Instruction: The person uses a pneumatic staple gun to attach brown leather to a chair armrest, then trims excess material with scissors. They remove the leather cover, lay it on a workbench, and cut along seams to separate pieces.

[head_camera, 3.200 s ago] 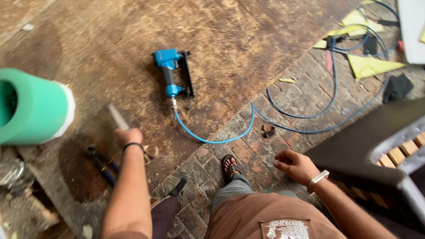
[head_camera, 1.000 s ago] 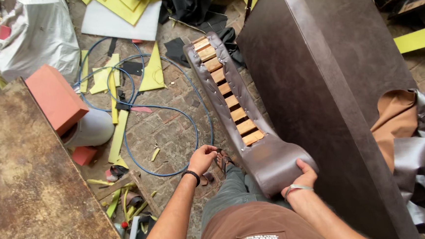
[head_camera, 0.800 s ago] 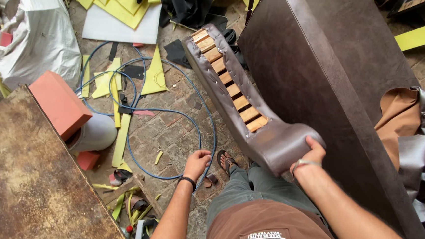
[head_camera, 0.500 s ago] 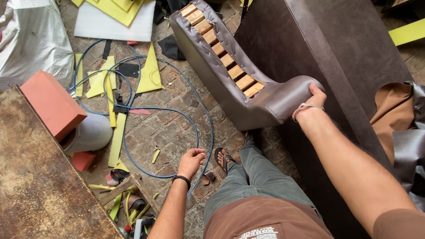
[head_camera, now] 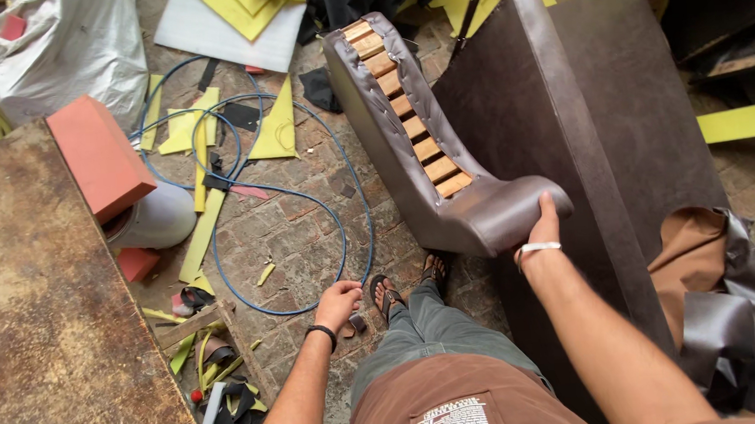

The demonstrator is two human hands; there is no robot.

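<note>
The right hand (head_camera: 543, 228) grips the near, rounded end of a curved sofa arm (head_camera: 426, 148), thumb on top of the padded brown leather and the other fingers wrapped out of sight beneath it, which seems to hold that end up off the floor while the far end stretches away across the brick floor (head_camera: 309, 234). The arm piece lies on its side with a row of wooden slats (head_camera: 406, 114) facing up, just left of a large brown sofa panel (head_camera: 591, 138) that it rests against. The left hand (head_camera: 338, 303) hangs free over the floor near the person's sandalled feet, fingers loosely curled and holding nothing, likely kept out for balance. A blue hose (head_camera: 307, 199) loops across the floor to the left, among yellow foam scraps (head_camera: 281, 131). Further left, a red foam block (head_camera: 99, 155) sits on a white tub (head_camera: 155, 221) beside a worn wooden table (head_camera: 43, 320). A crumpled white plastic bag (head_camera: 79, 47) lies at the far left; no labels can be made out.
</note>
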